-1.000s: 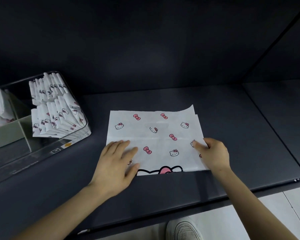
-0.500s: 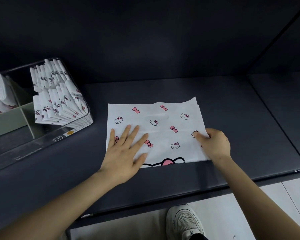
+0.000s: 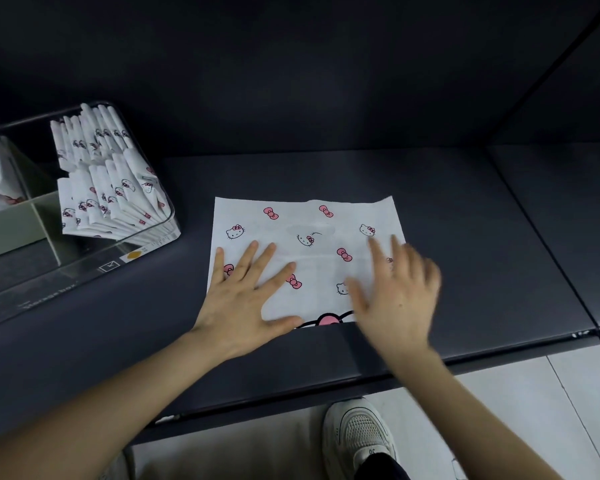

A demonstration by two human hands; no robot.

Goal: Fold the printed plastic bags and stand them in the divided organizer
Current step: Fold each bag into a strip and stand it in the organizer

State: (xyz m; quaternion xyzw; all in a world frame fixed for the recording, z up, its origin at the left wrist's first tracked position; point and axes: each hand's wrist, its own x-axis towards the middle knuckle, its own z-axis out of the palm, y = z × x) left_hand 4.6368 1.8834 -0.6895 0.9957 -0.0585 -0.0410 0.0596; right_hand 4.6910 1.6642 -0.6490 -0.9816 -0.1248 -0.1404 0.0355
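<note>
A dark matte bench (image 3: 465, 209) runs under a dark back wall (image 3: 291, 81), with a seam splitting off a second panel at the right. Below its front edge lie pale floor tiles (image 3: 541, 403) and a white shoe (image 3: 357, 434).

The printed bag (image 3: 305, 220) lies flat mid-bench, white with pink bows and small cat faces (a larger pink bow shows at its near edge). The left hand (image 3: 243, 299) presses flat on its left part, fingers spread. The right hand (image 3: 395, 292) is blurred over its right part, fingers straight, gripping nothing.

At the left stands the clear divided organizer (image 3: 84, 271), with folded bags (image 3: 108, 188) upright in its right compartments.
</note>
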